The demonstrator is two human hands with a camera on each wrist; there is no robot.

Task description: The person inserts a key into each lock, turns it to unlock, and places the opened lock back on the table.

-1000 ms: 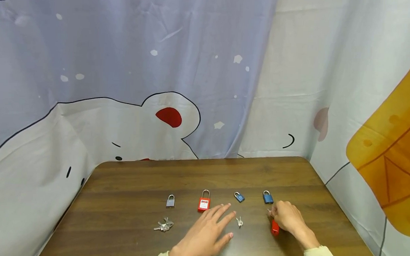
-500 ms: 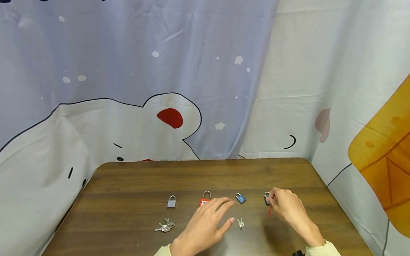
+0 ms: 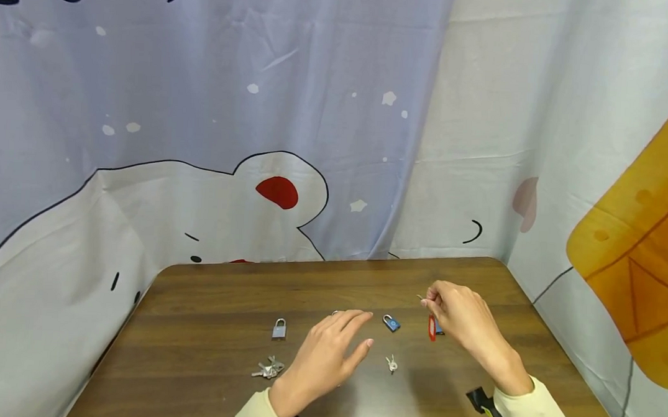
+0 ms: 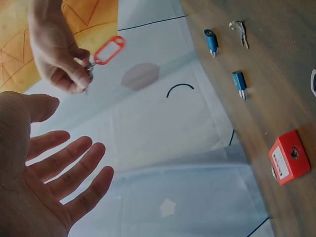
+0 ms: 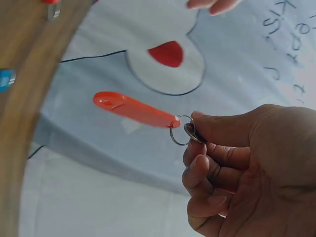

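My right hand (image 3: 466, 320) pinches a key (image 5: 191, 132) between thumb and index finger, raised above the table's right side. From the key's ring hangs a red key tag (image 5: 136, 109), seen hanging in front of a blue padlock (image 3: 440, 329) in the head view. My left hand (image 3: 322, 360) hovers with spread, relaxed fingers and holds nothing. In the head view it covers most of a red padlock, which the left wrist view shows whole: padlock (image 4: 290, 158) with a white label and a keyhole.
On the wooden table (image 3: 207, 290) lie a grey padlock (image 3: 279, 330), a bunch of keys (image 3: 269, 368), a second blue padlock (image 3: 391, 323) and a small set of keys (image 3: 391, 364). A printed curtain (image 3: 338, 109) hangs behind the table.
My right hand has lifted the key and red tag off the table and moved them up and away from me. My left hand has risen slightly and shifted a little left.
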